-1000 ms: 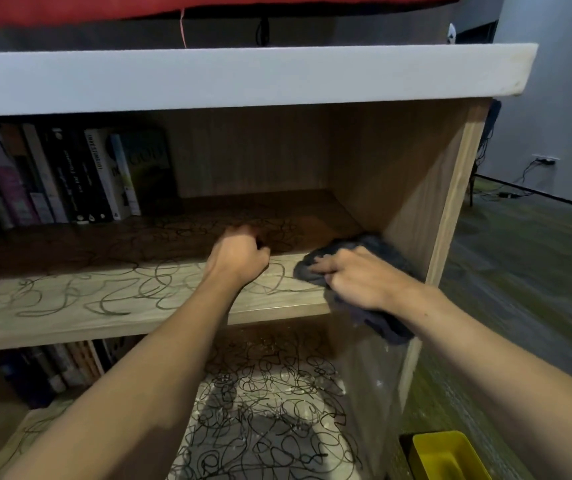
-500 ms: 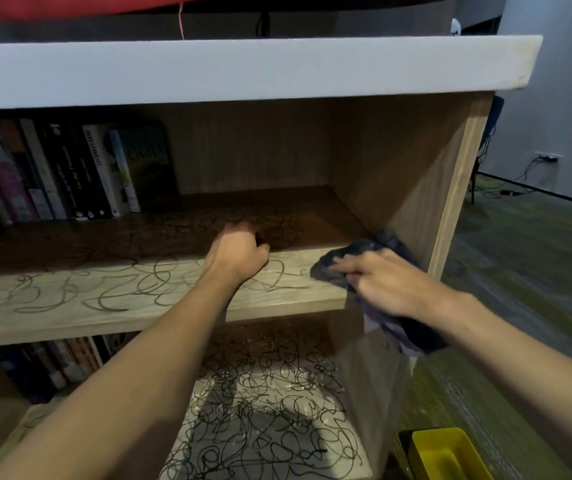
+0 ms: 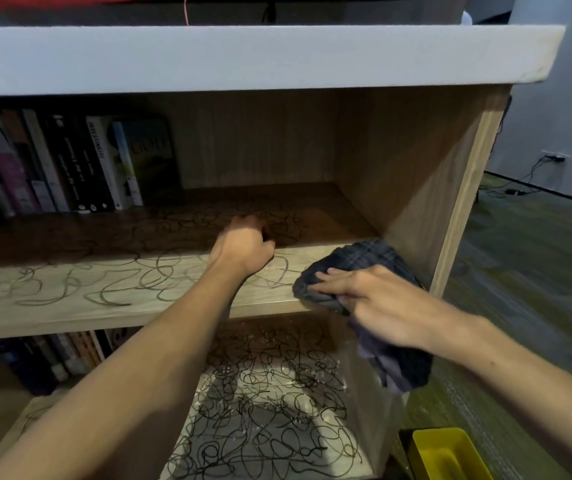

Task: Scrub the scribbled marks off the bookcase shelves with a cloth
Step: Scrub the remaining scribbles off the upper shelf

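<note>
The wooden bookcase has a middle shelf covered in dark scribbled loops, fainter towards its front edge. The lower shelf carries a dense black tangle of scribbles. My right hand presses a dark plaid cloth onto the right front corner of the middle shelf. Its fingers lie flat on top, the thumb pinches the cloth, and the rest of the cloth hangs below the shelf edge. My left hand rests on the middle shelf just left of the cloth, fingers curled under, with nothing visible in it.
Upright books fill the left of the middle shelf, and more books stand at the left of the lower one. The bookcase's right side panel stands just behind the cloth. A yellow bin sits on the floor at lower right.
My right hand slid the cloth a little to the right along the shelf front, then back left. My left hand stayed in place on the shelf.
</note>
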